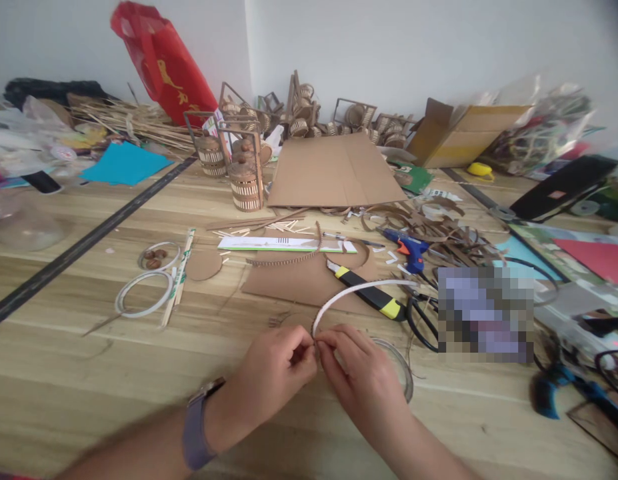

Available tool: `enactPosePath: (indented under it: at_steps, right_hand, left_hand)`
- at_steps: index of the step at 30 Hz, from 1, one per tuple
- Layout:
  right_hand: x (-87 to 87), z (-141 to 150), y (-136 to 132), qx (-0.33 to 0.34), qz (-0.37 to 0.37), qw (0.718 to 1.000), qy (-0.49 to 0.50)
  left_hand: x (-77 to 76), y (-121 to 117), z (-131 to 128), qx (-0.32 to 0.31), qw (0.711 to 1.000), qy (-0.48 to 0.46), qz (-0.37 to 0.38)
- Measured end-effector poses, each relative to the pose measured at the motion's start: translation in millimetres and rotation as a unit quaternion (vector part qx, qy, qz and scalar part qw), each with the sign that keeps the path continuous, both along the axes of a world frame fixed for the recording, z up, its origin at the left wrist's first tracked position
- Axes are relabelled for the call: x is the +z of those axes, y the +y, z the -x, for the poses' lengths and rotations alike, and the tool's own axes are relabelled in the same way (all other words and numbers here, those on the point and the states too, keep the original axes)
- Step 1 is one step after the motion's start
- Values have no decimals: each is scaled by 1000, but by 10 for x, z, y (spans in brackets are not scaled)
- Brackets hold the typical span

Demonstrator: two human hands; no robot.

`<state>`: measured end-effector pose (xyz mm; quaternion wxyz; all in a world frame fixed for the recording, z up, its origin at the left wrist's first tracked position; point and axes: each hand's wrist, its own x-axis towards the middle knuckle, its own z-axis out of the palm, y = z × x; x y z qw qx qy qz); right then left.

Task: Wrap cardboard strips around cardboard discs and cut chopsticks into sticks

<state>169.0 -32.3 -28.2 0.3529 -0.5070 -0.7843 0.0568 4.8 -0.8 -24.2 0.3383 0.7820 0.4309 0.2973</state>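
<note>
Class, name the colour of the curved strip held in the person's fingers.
The curved strip is mostly white; the head view shows it best.

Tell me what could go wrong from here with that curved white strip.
The white strip arcs away from the left hand and right hand, so it might spring loose if the grip slips. It also crosses the utility knife in this view, whose tip looks bare, so reaching forward could risk a cut.

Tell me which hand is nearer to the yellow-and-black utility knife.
The right hand. It is on the near side of the utility knife, not touching it; the left hand is farther off, to the knife's near left.
</note>
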Motion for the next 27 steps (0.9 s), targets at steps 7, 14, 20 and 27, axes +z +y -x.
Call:
enactPosePath:
  at_steps: [7, 14, 20, 27]
  right_hand:
    - [16, -5, -2, 10, -2, 1000, 11]
    - [17, -11, -4, 2, 16, 1000, 12]
    - [37, 8, 5, 7, 5, 1000, -1]
    - [27, 14, -5, 4, -5, 1000, -8]
  left_hand:
    - [5, -6, 21, -2, 1000, -6, 3]
    - [-17, -5, 16, 1, 1000, 3, -14]
    - [-35, -19, -10, 13, 1000, 15, -21]
    - [-16, -21, -9, 16, 1000, 7, -22]
